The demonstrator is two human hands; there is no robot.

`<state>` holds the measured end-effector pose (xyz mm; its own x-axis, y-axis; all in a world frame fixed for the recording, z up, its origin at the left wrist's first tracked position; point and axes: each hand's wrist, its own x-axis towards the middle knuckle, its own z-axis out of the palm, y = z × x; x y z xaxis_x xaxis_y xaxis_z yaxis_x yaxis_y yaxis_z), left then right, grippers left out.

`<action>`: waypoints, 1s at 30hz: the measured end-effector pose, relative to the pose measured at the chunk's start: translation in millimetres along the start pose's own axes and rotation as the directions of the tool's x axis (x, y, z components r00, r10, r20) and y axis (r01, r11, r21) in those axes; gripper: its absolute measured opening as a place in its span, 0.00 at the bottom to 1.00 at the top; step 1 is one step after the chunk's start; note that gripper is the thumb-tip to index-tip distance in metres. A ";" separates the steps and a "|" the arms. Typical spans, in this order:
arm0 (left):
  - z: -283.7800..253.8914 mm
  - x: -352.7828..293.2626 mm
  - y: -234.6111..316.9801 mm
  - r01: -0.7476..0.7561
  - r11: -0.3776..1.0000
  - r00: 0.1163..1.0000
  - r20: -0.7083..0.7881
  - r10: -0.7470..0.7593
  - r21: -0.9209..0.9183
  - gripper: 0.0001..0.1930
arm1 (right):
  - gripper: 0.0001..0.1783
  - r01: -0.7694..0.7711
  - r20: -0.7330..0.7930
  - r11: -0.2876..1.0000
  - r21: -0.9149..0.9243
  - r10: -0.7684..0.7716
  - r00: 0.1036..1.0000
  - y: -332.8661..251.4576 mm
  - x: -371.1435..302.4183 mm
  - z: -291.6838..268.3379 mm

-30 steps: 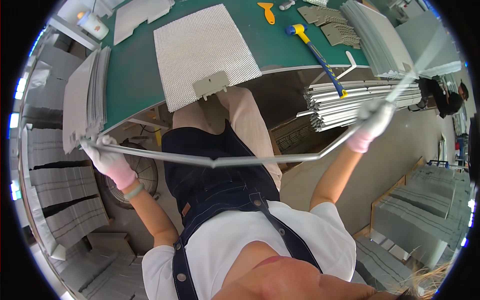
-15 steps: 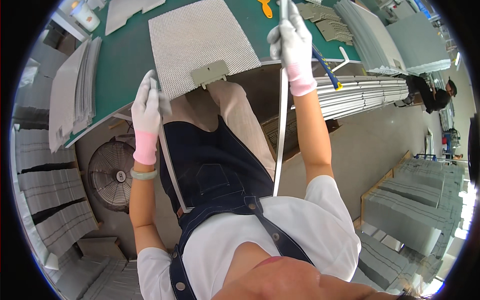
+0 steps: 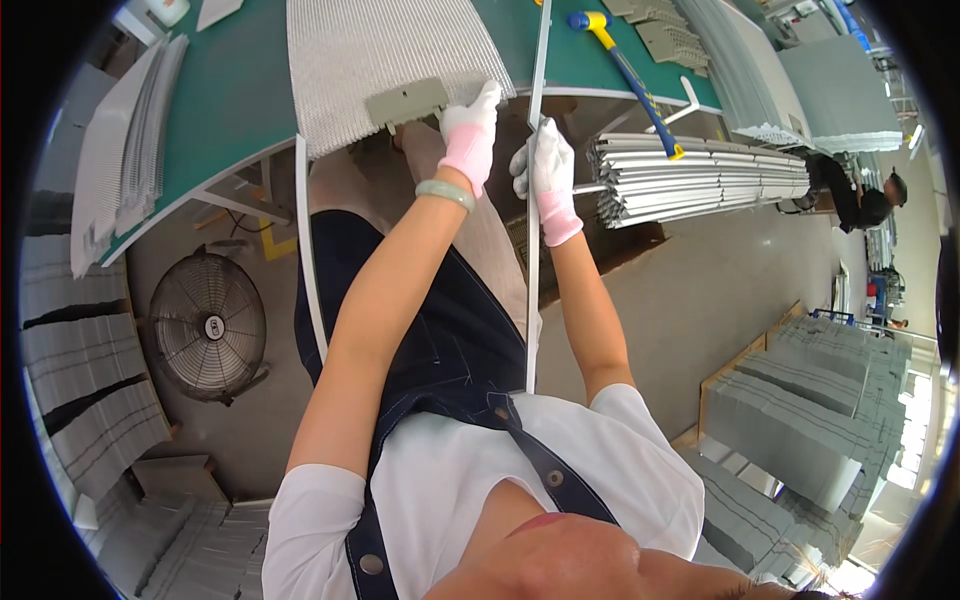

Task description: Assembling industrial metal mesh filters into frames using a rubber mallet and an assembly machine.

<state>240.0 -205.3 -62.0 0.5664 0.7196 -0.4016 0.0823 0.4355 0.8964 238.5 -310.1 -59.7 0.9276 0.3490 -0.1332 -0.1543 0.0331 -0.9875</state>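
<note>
My right hand (image 3: 548, 170), in a white glove with a pink cuff, is closed around the right side of a thin metal frame (image 3: 533, 290). That frame stands over my lap, its left bar (image 3: 305, 230) beside my left thigh; my left forearm crosses in front of its lower part. Reaching across, my left hand (image 3: 470, 128), gloved alike, rests at the near edge of a silvery mesh panel (image 3: 390, 50), fingers stretched out and thumb apart. Just left of it, a grey-green notched plate (image 3: 407, 101) lies on the panel's near edge.
The panel lies on a green-topped table (image 3: 235, 120). A blue-and-yellow hammer (image 3: 630, 80) lies on the right. Beyond are stacked sheets (image 3: 740, 75) and a bundle of metal strips (image 3: 700, 175). Mesh sheets (image 3: 135, 130) stand at left, above a floor fan (image 3: 210, 327).
My left hand has left the frame's left bar and crossed right to the mesh panel. My right hand has come lower along the frame's right bar, uncovering the hammer head. The view has shifted.
</note>
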 end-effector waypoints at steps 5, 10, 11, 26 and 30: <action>-3.1 -6.8 -1.4 0.128 0.991 0.986 0.100 -0.130 0.027 0.20 | 0.36 -0.064 0.034 0.997 -0.050 0.066 0.997 1.5 -2.5 6.0; -36.2 -12.7 -15.6 0.157 0.983 0.932 0.314 -0.180 0.099 0.14 | 0.36 -0.017 0.089 0.998 -0.062 0.023 0.996 5.3 0.3 4.4; -45.6 -21.5 -16.5 0.142 0.985 0.904 0.393 -0.169 0.097 0.14 | 0.34 -0.017 0.095 0.997 -0.079 0.025 0.995 4.5 1.0 5.0; -113.2 -76.8 -5.4 0.394 0.915 0.785 0.550 -0.286 -0.086 0.16 | 0.13 -0.099 0.013 0.960 -0.262 0.106 0.994 -6.3 3.2 19.7; -213.0 -57.3 39.1 -0.603 0.636 0.742 0.046 0.668 0.482 0.10 | 0.13 -0.090 0.055 0.967 -0.237 0.106 0.993 -7.9 4.1 21.5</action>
<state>36.2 -114.3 -43.9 0.5134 0.8004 0.3096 0.1062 -0.4172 0.9026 236.2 -288.7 -50.6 0.8858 0.4019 -0.2319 -0.1517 -0.2215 -0.9633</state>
